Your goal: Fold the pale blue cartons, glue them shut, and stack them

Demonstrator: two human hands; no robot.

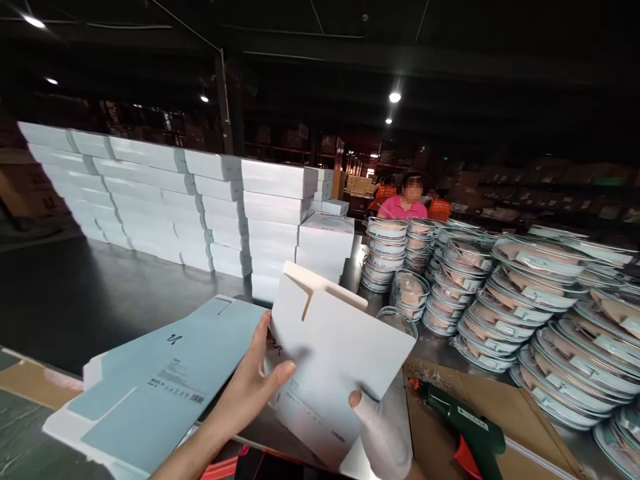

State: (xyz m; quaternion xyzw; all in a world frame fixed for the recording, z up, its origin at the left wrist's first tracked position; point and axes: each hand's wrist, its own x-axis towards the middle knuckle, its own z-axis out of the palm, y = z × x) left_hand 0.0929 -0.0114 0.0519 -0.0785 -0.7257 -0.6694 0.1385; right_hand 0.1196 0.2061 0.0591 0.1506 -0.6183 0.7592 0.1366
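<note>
I hold a white, partly folded carton point(333, 347) up in front of me with both hands. My left hand point(253, 387) grips its left edge, thumb across the printed face. My right hand point(377, 427), in a white glove with a bare fingertip, holds the lower right edge. A flap with a slot stands up at the carton's top. To the left lies a pile of flat light-blue carton blanks point(155, 393), close under my left forearm.
Stacks of closed white boxes point(200, 207) form a wall across the dark table at the back. Several stacks of wrapped round lids point(520, 313) fill the right side. A green glue gun point(465, 430) lies on cardboard at lower right. A person in pink point(403, 203) stands beyond.
</note>
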